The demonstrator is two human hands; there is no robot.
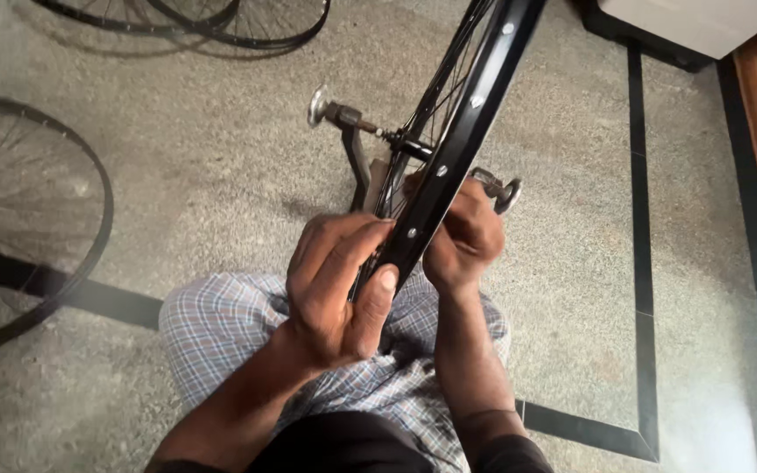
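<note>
Between the person's knees, a black bicycle wheel rim (462, 131) stands edge-on to the camera, mounted by its axle in a truing stand (357, 153) on the speckled stone floor (221, 175).

1. Left hand (335, 289): wraps the near section of the rim from the left side. The thumb lies pressed flat along the rim's outer face and the fingers curl over its edge, so the hand is closed on the rim.
2. Right hand (464, 236): sits against the rim's right side with fingers bunched together at the spokes (435, 92). Whether a spoke key or a nipple is pinched there cannot be told, as the rim and knuckles hide the fingertips.
3. Step in hand, as judged: spoke adjustment at the near section, with the left hand steadying the wheel while the right works at a spoke end.
4. Next move, as judged: calls for a small, controlled turn by the right fingers while the left keeps the rim from rotating, then a release to let the wheel spin for checking.

Spare spoked wheels (37, 219) lie on the floor to the left and at the top.
</note>
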